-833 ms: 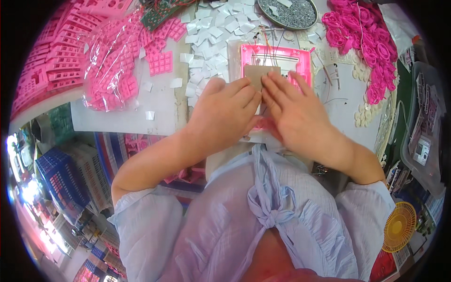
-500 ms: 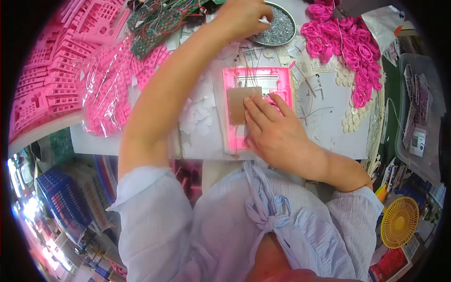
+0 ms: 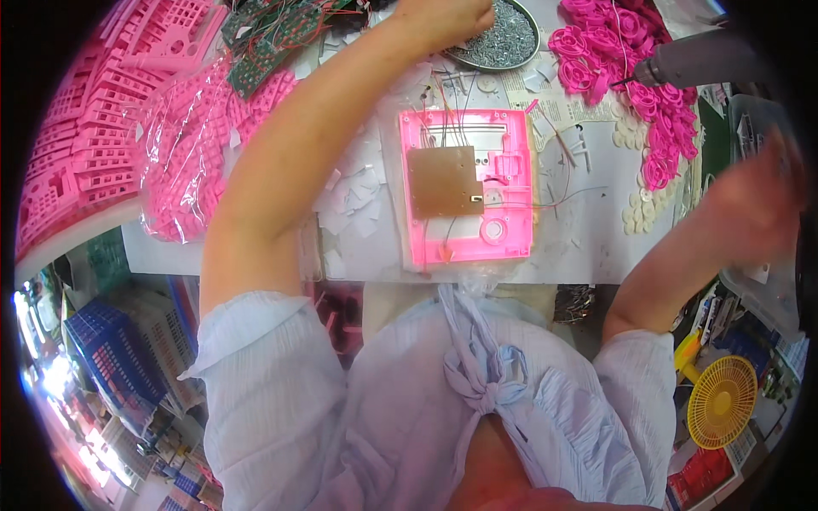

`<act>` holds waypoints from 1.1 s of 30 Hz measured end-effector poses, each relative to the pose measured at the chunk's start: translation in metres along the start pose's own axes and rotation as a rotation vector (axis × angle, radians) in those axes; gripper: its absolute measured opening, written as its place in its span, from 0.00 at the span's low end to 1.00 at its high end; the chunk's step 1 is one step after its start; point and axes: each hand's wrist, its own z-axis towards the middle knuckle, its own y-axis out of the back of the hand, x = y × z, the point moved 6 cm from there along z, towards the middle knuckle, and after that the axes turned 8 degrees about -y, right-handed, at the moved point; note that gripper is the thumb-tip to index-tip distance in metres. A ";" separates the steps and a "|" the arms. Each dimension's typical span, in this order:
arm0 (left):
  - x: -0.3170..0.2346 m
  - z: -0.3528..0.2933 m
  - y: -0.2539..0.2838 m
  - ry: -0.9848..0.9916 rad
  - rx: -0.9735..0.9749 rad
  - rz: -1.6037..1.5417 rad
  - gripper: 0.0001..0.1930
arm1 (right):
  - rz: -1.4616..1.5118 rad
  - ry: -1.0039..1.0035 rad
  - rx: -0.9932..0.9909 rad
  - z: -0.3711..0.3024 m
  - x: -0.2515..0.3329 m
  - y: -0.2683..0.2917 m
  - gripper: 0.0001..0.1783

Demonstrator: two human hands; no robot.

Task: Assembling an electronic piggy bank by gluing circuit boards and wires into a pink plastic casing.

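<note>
Pink, one casing (image 3: 509, 189) bearing one brown board (image 3: 441, 183) lies between left hand (image 3: 450, 21), at one screw dish (image 3: 537, 38), and right hand (image 3: 761, 203), blurred below one grey tool (image 3: 703, 61); I cannot tell either grip.

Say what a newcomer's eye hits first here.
Probably the bright pink casing near the centre, with a flat brown board lying in it. Then the pink plastic parts heaped at upper left and the magenta coils at upper right. The left hand is at a round tray of small metal pieces, top centre; the blurred right hand is at far right.
</note>
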 end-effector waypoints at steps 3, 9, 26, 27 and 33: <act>0.009 -0.005 0.026 0.006 -0.089 0.035 0.15 | 0.168 -0.548 -0.293 0.022 -0.046 -0.070 0.22; -0.028 -0.058 0.124 0.236 -0.354 -0.517 0.09 | 0.182 -0.741 0.104 -0.004 -0.054 -0.153 0.26; -0.153 -0.166 0.156 0.235 -0.413 -0.659 0.10 | 0.440 -0.550 0.487 -0.067 0.011 -0.212 0.13; -0.153 -0.166 0.157 0.218 -0.406 -0.632 0.10 | 0.454 -0.556 0.486 -0.067 0.011 -0.212 0.13; -0.153 -0.165 0.158 0.155 -0.382 -0.584 0.09 | 0.508 -0.568 0.462 -0.069 0.012 -0.213 0.13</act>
